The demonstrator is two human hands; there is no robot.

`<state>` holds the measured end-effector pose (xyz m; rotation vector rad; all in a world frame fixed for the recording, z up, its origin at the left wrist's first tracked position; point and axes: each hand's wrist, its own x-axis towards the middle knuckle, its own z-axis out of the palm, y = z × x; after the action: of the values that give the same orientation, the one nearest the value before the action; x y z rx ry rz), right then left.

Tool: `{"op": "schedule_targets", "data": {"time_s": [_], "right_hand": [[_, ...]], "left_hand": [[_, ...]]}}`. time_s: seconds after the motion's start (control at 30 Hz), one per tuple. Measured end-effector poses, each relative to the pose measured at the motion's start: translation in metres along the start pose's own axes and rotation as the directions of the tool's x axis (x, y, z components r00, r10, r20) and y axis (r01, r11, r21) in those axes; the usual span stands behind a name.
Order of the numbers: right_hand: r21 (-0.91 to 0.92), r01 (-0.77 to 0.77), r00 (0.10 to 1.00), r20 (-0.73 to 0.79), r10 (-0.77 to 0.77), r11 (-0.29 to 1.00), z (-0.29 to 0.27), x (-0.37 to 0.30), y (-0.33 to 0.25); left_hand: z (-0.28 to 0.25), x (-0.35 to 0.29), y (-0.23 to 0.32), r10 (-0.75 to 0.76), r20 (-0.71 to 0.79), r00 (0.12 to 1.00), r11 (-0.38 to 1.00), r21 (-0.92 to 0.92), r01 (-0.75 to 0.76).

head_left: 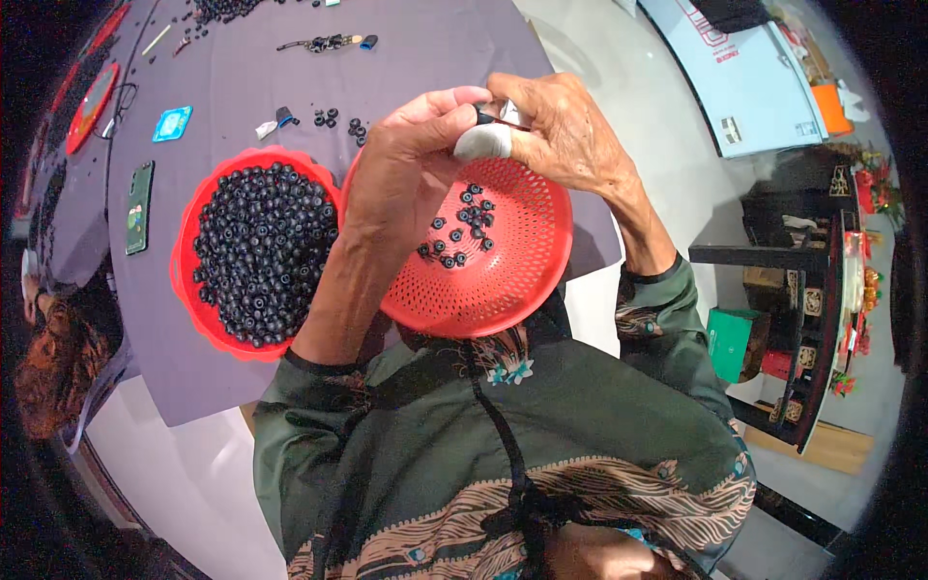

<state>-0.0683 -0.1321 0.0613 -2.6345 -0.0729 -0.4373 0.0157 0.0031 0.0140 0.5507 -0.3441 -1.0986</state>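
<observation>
Above a red perforated basket (464, 304), my two hands meet with their fingertips close together. My left hand (416, 155) pinches a small black piece (484, 117) between thumb and fingers. It resembles the black pieces with a hole through the middle (475, 215) scattered in the basket below. My right hand (570, 130) is closed beside it, with a white cover (483, 142) on its thumb. Something pale and shiny shows between the right fingers, too small and covered to name. Left of the basket, a red scalloped bowl (184, 253) is heaped with black pieces (261, 251).
On the purple tablecloth (193, 391) lie a dark phone (139, 208), a blue card-like item (172, 124), loose black pieces (356, 128) and a dark strap-like item (324, 43). More black pieces (227, 8) lie at the far edge. A dark shelf (773, 256) stands right.
</observation>
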Motion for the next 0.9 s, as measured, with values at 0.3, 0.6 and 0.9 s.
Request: {"op": "schedule_targets", "data": {"time_s": [0.3,0.6,0.9], "right_hand": [[0.014,0.032,0.997,-0.067,-0.031,0.999,-0.001,-0.008,-0.004],[0.05,0.139,0.965,-0.23,-0.124,0.989,0.006,-0.013,-0.006],[-0.16,0.209,0.953,-0.188,-0.237,0.965,0.016,-0.02,-0.003]], "left_hand": [[0.0,-0.001,-0.001,0.014,-0.018,1.0,1.0,-0.014,-0.014],[-0.002,-0.002,-0.006,-0.002,0.012,1.0,0.995,-0.098,0.003],[0.0,-0.009,-0.009,0.046,-0.116,0.992,0.989,0.144,-0.029]]}}
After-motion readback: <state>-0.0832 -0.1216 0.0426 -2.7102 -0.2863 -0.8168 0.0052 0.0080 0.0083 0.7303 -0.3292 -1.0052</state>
